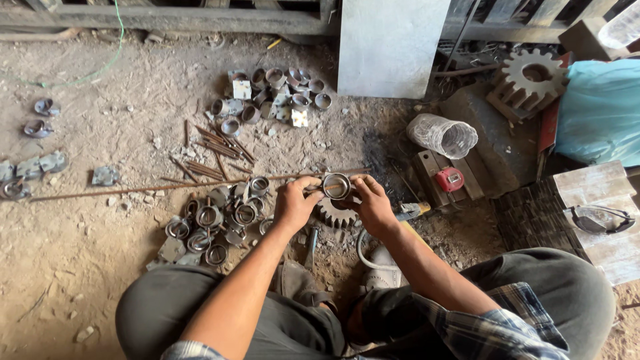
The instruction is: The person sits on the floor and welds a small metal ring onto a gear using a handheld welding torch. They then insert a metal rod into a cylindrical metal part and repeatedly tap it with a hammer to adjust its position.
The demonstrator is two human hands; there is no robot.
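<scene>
1. I look down on a dusty dirt floor (80, 220) strewn with metal parts, a grey sheet panel (390, 47) leaning at the back.
2. My left hand (295, 203) and right hand (371, 203) pinch a short metal ring (337, 186) from opposite sides, holding it level just above a toothed gear (335, 215) that seems to serve as a rest.
3. A heap of finished ring pieces (213, 227) lies just left, within reach; thin rods (213, 157) lie beyond it.
4. A red tape measure (451, 179) sits to the right.
</scene>
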